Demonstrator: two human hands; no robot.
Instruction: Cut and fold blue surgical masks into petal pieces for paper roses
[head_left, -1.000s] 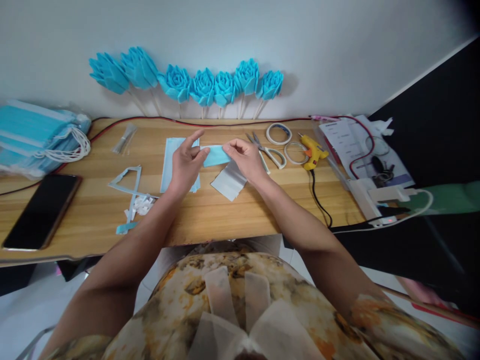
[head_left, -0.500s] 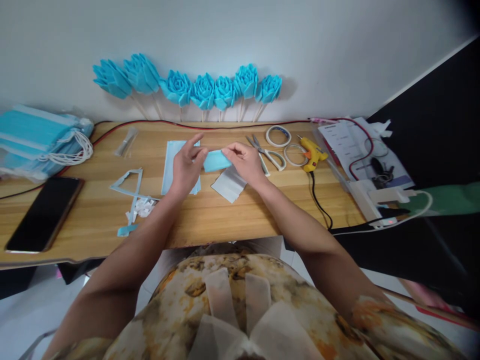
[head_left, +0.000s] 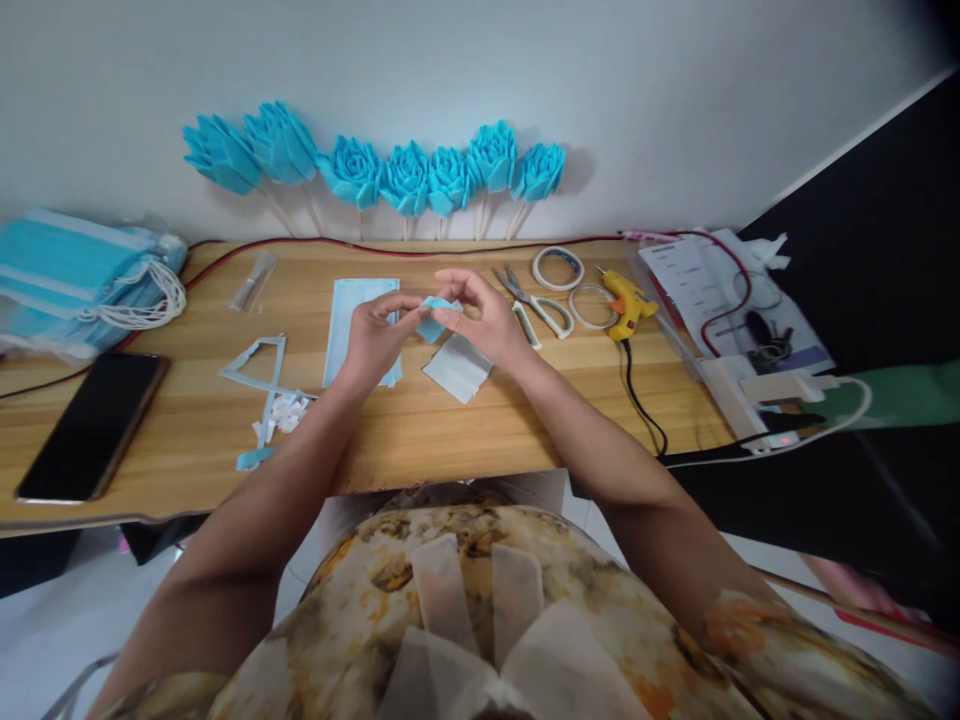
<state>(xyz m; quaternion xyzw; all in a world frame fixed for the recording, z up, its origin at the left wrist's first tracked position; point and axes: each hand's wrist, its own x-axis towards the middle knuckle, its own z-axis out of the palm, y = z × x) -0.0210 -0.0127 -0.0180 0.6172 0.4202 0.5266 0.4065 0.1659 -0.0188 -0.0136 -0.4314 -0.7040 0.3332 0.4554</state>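
Observation:
A small folded piece of blue mask fabric [head_left: 436, 322] is pinched between my two hands above the table. My left hand [head_left: 381, 335] grips its left side with thumb and fingertips. On its right side, my right hand [head_left: 480, 315] holds it the same way, and the fingers cover part of it. A greyish-white fabric square [head_left: 459, 368] lies on the table just under my right hand. Partly behind my left hand is a flat light-blue fabric sheet [head_left: 341, 330]. Scissors [head_left: 534, 300] with white and green handles lie beyond my right hand.
Blue fabric roses [head_left: 407, 180] on sticks lean against the wall. To the right are tape rolls [head_left: 558, 270], a yellow glue gun [head_left: 631, 306] and a power strip [head_left: 739, 405]. At left lie bagged masks [head_left: 67, 270], a phone [head_left: 94, 428] and fabric scraps [head_left: 289, 412].
The blue piece has gone from a wide strip to a smaller folded shape. Both hands have come closer together, and my left fingers have closed in on it.

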